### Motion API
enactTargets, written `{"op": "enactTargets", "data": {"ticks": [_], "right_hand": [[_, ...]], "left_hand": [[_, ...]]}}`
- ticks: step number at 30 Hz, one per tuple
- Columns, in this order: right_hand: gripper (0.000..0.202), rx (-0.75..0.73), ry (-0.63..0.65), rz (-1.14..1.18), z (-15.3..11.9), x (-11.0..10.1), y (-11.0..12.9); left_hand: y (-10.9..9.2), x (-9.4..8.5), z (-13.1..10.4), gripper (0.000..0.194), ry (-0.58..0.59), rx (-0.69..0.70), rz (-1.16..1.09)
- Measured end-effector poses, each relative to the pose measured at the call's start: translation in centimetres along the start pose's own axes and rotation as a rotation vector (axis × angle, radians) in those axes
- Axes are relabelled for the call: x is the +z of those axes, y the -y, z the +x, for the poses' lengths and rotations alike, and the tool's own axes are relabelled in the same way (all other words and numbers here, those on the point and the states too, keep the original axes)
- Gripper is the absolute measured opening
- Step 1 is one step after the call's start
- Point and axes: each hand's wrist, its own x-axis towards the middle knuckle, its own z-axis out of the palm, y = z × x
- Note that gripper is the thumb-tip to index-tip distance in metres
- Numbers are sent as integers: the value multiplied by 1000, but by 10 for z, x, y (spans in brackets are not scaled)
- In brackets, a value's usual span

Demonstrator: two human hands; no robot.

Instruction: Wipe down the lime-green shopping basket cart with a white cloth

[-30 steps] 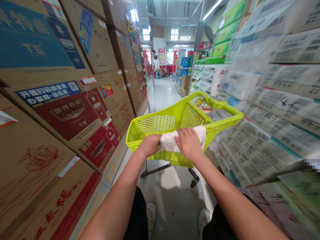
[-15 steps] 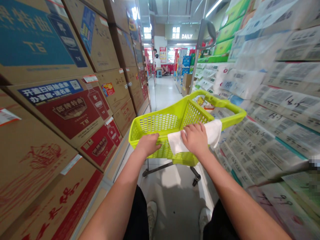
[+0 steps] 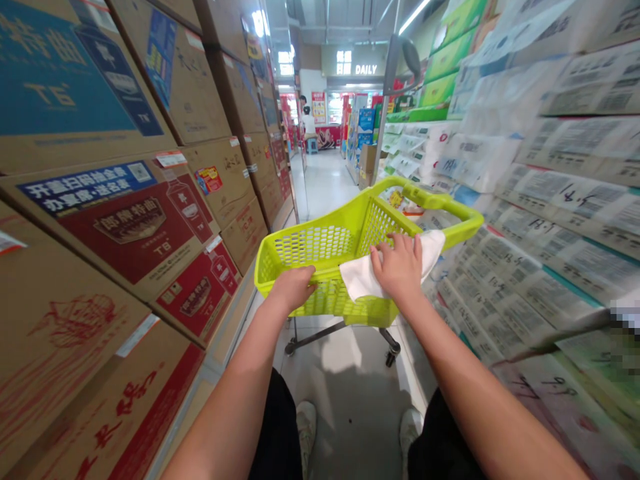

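"Along both sides of you, largest first?"

"Left, one tall stack of brown cardboard cartons (image 3: pixel 143 223); right, tiered white plastic-wrapped packs (image 3: pixel 550 193). Between them, before you: one lime-green perforated plastic shopping cart (image 3: pixel 370 313), on pale floor tiles (image 3: pixel 345 413)."

"Hands?"

"Your left hand (image 3: pixel 293 288): fingers curled over the cart's near rim (image 3: pixel 327 275), no cloth in it. Your right hand (image 3: pixel 399 268): fingers fanned, slightly bent, laid upon one white fabric cloth (image 3: pixel 359 280), draped over that rim."

"Changed?"

"Right hand and cloth: moved rightward, toward the handle (image 3: pixel 430 198); the rim between your hands now lies uncovered."

"Edges, room?"

"Packs crowd the handle side, limiting rightward travel; cartons flank the left. Aisle floor continues beyond the far rim."
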Motion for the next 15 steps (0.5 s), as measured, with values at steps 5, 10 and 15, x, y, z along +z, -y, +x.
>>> {"op": "enactTargets", "data": {"ticks": [5,10,15], "right_hand": [[59,-93,69,-40,-10,-3,10],[61,-339,137,89,-24,-3,37],[63,-76,53,52,-3,-7,-1]], "left_hand": [[-10,-1,-3,33,-27,19,-22],[-11,-3,-4,26,-31,18,-77],[-7,-3,-2,29,-1,8,-72]]}}
